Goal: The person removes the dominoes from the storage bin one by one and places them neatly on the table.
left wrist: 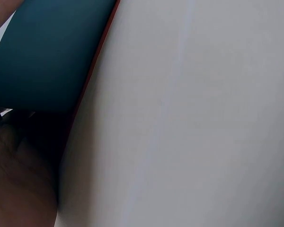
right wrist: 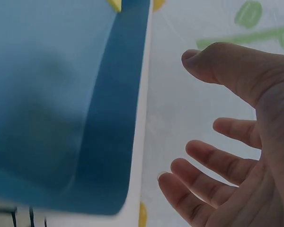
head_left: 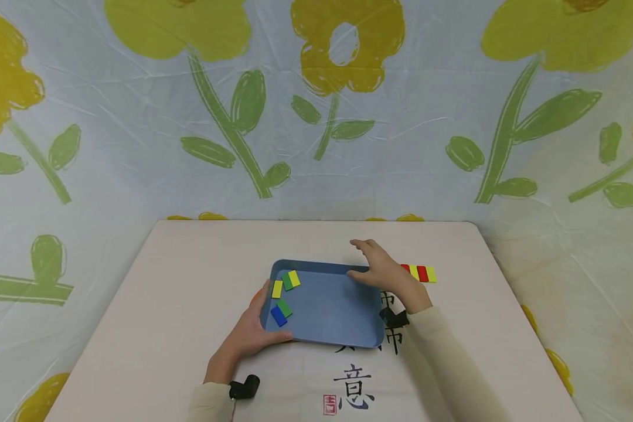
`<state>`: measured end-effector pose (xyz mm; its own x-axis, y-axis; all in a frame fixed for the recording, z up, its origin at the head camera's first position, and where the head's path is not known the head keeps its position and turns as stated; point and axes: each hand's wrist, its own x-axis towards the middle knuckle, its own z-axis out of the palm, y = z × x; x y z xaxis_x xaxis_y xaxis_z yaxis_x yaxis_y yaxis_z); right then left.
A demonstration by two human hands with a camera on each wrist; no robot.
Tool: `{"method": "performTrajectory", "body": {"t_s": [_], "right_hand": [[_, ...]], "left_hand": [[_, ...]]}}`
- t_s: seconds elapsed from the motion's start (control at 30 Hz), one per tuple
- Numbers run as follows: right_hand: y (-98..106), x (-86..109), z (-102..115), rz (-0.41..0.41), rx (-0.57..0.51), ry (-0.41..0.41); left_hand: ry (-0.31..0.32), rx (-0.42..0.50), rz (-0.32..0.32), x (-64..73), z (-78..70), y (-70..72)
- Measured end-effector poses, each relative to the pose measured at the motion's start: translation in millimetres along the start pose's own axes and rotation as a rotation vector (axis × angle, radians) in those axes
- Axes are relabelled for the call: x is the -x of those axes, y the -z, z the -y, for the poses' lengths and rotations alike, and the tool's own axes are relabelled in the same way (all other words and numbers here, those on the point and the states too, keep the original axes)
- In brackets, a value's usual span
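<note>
A blue rectangular tray [head_left: 332, 310] lies in the middle of the table in the head view. My left hand [head_left: 250, 331] grips its near left corner, thumb along the front rim and fingers at the left side. Inside, toward the left end, are several small flat blocks: yellow [head_left: 277, 289], green [head_left: 283, 307] and blue [head_left: 279, 316]. My right hand [head_left: 385, 271] hovers at the far right corner with fingers spread and holds nothing. The right wrist view shows its fingers [right wrist: 217, 165] apart from the tray wall [right wrist: 116, 109].
A row of red and yellow blocks [head_left: 423, 274] lies on the table right of my right hand, partly hidden by it. Printed black characters [head_left: 354, 387] mark the cloth in front of the tray. Along the tray's underside runs a thin red edge [left wrist: 92, 68].
</note>
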<state>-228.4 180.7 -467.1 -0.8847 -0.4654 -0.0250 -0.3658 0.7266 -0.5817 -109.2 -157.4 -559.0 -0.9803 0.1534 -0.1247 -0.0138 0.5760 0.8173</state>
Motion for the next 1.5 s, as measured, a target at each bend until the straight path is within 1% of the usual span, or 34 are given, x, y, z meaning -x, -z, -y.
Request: {"method": "performTrajectory", "body": {"t_s": [0.23,0.43,0.57,0.73,0.97,1.13,1.33,1.5], "right_hand": [[-18,-4.4,12,0.017,-0.047,0.005],[-32,-5.8,21,0.025,-0.044,0.041],[-40,-7.4,29,0.037,-0.042,0.037],[-51,-11.7,38,0.062,-0.066,0.041],[-70,-19.7,42,0.102,-0.07,0.082],[-83,-25.5,44,0.154,-0.03,0.102],[-96,-31.0,48,0.216,0.033,0.115],[-101,-36.2,59,0.274,0.094,0.17]], "left_hand": [[-0.001,0.004,-0.003,0.5,0.0,-0.7],[0.002,0.001,-0.007,0.5,0.6,-0.7],[0.0,0.005,-0.007,0.4,0.5,-0.1],[0.001,0.015,-0.009,2.1,0.4,0.8],[0.001,0.018,-0.003,2.4,0.8,1.0],[-0.003,0.017,-0.003,1.1,-0.9,0.9],[0.011,0.021,0.004,0.5,-3.3,1.2],[0.012,0.007,-0.001,-0.7,-1.8,0.8]]}}
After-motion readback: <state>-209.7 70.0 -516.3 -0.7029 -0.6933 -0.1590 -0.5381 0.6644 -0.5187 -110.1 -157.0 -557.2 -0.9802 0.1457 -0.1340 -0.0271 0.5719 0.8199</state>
